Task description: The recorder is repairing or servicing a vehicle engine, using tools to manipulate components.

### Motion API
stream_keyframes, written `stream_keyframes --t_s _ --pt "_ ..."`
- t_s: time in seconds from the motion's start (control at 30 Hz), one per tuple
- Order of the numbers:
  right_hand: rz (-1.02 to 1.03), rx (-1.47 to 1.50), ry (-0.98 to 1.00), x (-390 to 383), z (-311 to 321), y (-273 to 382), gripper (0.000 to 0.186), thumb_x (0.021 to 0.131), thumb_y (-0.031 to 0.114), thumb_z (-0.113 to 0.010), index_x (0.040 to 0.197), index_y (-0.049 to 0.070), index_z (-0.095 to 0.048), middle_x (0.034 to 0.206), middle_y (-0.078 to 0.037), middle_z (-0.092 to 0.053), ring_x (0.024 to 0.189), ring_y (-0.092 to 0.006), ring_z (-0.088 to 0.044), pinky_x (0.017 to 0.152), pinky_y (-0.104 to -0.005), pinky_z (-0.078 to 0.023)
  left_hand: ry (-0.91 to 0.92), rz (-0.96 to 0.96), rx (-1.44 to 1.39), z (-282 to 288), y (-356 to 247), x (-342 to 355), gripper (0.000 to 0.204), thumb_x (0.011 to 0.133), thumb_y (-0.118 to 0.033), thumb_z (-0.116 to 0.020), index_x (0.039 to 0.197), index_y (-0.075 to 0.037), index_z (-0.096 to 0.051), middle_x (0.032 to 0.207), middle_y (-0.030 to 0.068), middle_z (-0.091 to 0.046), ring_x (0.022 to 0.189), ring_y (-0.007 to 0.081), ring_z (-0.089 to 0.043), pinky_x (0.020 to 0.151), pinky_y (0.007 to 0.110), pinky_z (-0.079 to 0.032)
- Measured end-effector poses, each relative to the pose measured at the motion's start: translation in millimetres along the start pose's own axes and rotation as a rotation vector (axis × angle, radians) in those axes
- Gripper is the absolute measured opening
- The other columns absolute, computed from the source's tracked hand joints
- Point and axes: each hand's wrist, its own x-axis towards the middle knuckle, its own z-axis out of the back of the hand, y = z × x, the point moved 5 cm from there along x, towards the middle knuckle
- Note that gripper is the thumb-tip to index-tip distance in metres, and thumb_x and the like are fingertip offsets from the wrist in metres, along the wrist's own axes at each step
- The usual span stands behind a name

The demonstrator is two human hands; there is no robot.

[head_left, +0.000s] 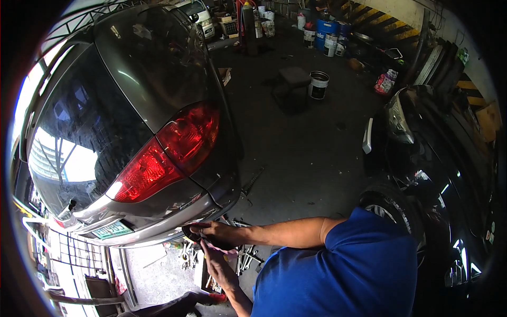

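Close below the grey car's rear bumper [169, 226], my two hands come together. My right hand [214, 232] reaches in from the right and is closed on a small dark piece [189, 233], whose kind I cannot make out. From below, my left hand [219, 267] comes up to it, its fingertips at the dark piece and seemingly pinching its lower side. A pink cloth [230, 253] shows between the hands; which hand holds it, if either, is unclear. Several wrenches [247, 260] lie on the ground beside and beyond my hands.
The grey car's red tail light [174, 150] and bumper rise at the left. A black car [443, 174] stands at the right. Further off are a stool [294, 76], a bucket [318, 85] and a blue drum [326, 34]. A narrow tool tray [200, 273] lies near my left hand.
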Motion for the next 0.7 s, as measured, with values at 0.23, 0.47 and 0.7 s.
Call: stream_keyframes --t_s 0.23,0.47,0.7 --pt "0.521 -0.326 0.004 -17 -11 29 0.045 0.092 0.025 -0.063 0.131 0.005 -0.052 0.116 -0.005 -0.063 0.109 -0.0123 -0.055 0.093 -0.0244 -0.043 0.008 0.115 0.123 -3 16 -1 0.066 0.100 -0.038 -0.045 0.145 0.005 -0.025 0.147 0.0223 -0.033 0.134 0.0280 -0.035 0.110 0.036 -0.025" --pt "0.174 -0.643 -0.196 -14 21 22 0.035 0.096 0.037 -0.053 0.122 0.015 -0.062 0.076 -0.008 -0.063 0.066 -0.0161 -0.062 0.062 -0.0345 -0.050 0.057 0.052 0.100 1 15 8 0.069 0.098 -0.046 -0.046 0.144 0.003 -0.032 0.142 0.0196 -0.042 0.128 0.0265 -0.044 0.107 0.036 -0.032" --pt "0.401 -0.241 -0.007 -6 10 8 0.039 0.091 0.021 -0.064 0.129 0.014 -0.056 0.079 0.002 -0.062 0.065 -0.0079 -0.058 0.056 -0.0226 -0.047 0.081 0.315 0.076 26 39 9 0.046 0.102 -0.036 -0.042 0.123 0.004 -0.050 0.086 0.0071 -0.061 0.077 0.0110 -0.057 0.068 0.026 -0.045"
